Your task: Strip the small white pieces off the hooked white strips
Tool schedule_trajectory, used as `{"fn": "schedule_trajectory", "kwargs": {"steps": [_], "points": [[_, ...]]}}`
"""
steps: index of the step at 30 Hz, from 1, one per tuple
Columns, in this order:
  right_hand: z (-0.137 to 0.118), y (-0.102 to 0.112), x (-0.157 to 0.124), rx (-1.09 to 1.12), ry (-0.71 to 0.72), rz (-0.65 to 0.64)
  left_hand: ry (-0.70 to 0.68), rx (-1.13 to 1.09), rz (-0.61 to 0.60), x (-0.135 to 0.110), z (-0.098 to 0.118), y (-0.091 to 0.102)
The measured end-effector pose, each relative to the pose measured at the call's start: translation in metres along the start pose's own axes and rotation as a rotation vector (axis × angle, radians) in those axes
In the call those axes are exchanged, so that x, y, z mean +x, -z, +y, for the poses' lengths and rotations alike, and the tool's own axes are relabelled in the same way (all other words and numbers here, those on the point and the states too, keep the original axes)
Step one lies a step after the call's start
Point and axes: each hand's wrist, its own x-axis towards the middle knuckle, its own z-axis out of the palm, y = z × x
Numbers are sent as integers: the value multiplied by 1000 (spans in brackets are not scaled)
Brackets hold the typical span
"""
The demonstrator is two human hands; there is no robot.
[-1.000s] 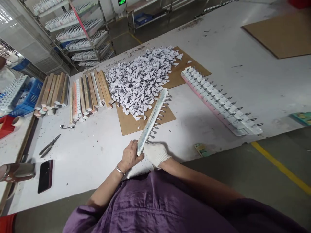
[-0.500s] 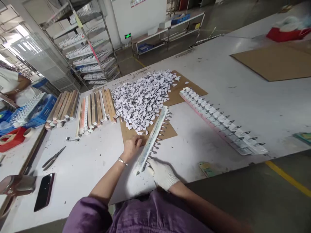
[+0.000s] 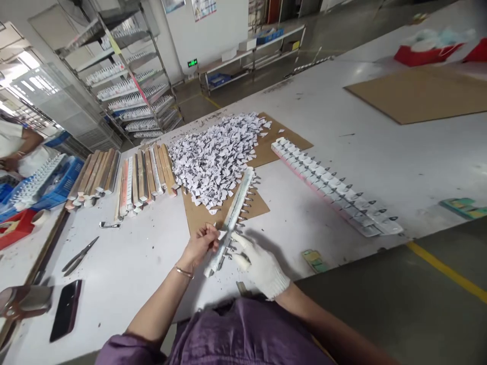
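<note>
My bare left hand point(image 3: 201, 244) is closed in a pinch on a small white chip point(image 3: 222, 234), held at the left side of a long white-and-grey bar point(image 3: 236, 205). A row of metal pegs runs along the bar's right side. It lies slanted, its far part over a brown cardboard sheet point(image 3: 258, 202). My right hand point(image 3: 264, 266), in a white knit glove, is at the near part of the bar. Its thumb and fingers are apart beside the pegs; whether they touch them I cannot tell. Beyond, a heap of similar white chips point(image 3: 216, 154) covers much of the cardboard.
Right of the bar lies a longer pegged rack point(image 3: 327, 185) bearing white pieces. Wooden bars point(image 3: 142, 175) stand grouped at left, near pliers point(image 3: 79, 256) and a phone point(image 3: 65, 310). A larger cardboard sheet point(image 3: 418, 96) lies far right. Another person point(image 3: 23, 144) is at the left edge.
My left hand has come up from the cardboard's near edge to the bar, now with a chip showing in its fingers. My right hand's fingers have spread and moved up along the pegs.
</note>
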Motion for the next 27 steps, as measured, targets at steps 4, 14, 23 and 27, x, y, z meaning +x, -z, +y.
{"fn": "schedule_trajectory", "kwargs": {"steps": [4,14,23,27], "points": [[-22,10,2,-131,162,-193,209,-193,-92,-59,-3,-4],[-22,-11,-33,-146,56,-436,-217,618,-28,-107,-51,-10],[-26,-30,-10,-350,-84,-410,-252,1160,60,-69,-72,16],[-32,-38,-8,-411,-60,-410,-266,1070,23,-65,-75,18]]}}
